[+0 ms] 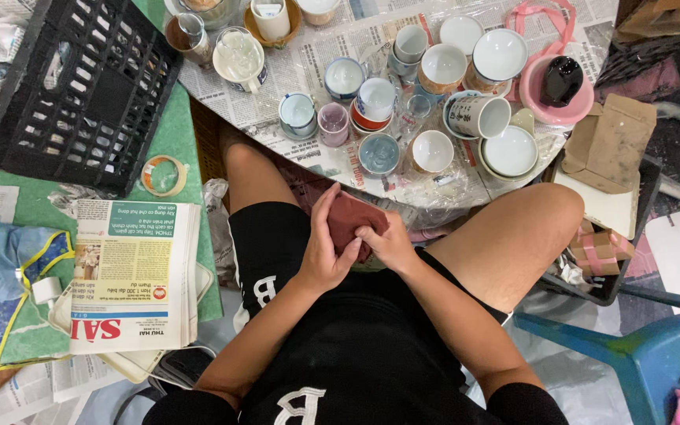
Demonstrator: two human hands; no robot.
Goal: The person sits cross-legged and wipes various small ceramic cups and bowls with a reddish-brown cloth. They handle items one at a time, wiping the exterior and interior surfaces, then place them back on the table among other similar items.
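Newspapered table (466,185); hands (356,240) clutch soft maroon cloth (353,216).

The person wears a black top (356,362) with short sleeves that stop above the elbows, and it has a big white letter shape on the front, low down. The shorts (265,244) are black too, with a white mark on the leg by the left hand (326,248). The arms, both hands and the knees are bare, with no watch, ring or band to see on the left hand or the right hand (391,244)
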